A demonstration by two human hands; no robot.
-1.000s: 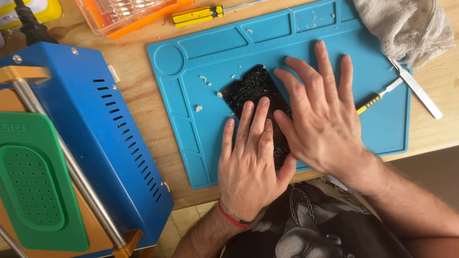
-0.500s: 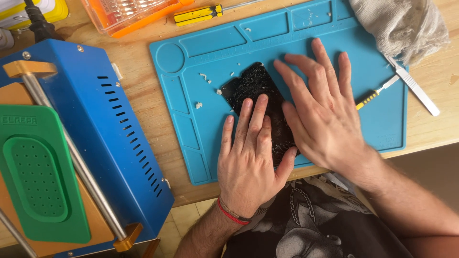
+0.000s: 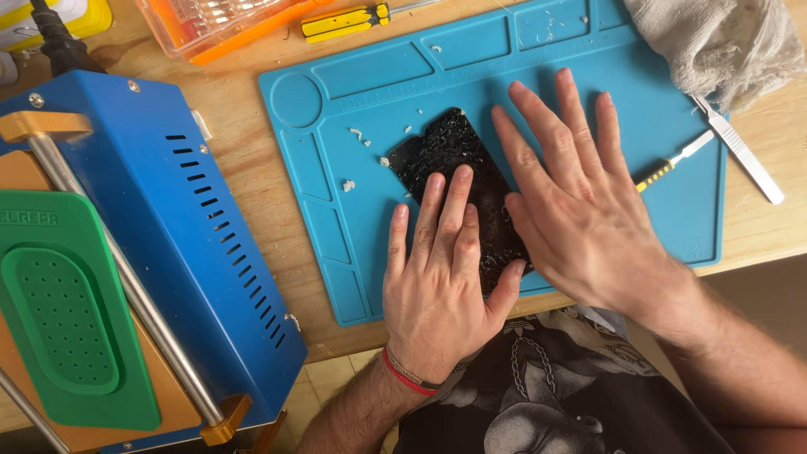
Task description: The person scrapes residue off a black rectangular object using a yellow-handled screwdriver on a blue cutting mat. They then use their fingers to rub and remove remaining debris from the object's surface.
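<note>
Head view: I see the left hand (image 3: 441,282) lying flat, fingers extended and gripping nothing, palm down on the lower half of the phone (image 3: 458,181). The right hand (image 3: 580,206) is likewise spread flat, closed on nothing, its inner edge touching the phone's right side. The phone, a dark slab with a shattered surface, lies at frame centre on the blue mat (image 3: 336,219). Its long axis runs from upper left to lower right; the upper end projects clear of both hands. The left hand is the nearer, directly over it. White fragments dot the mat left of the phone. A blue machine (image 3: 193,244) fills the left of the frame. A scalpel (image 3: 744,155) lies at right, off the mat.
</note>
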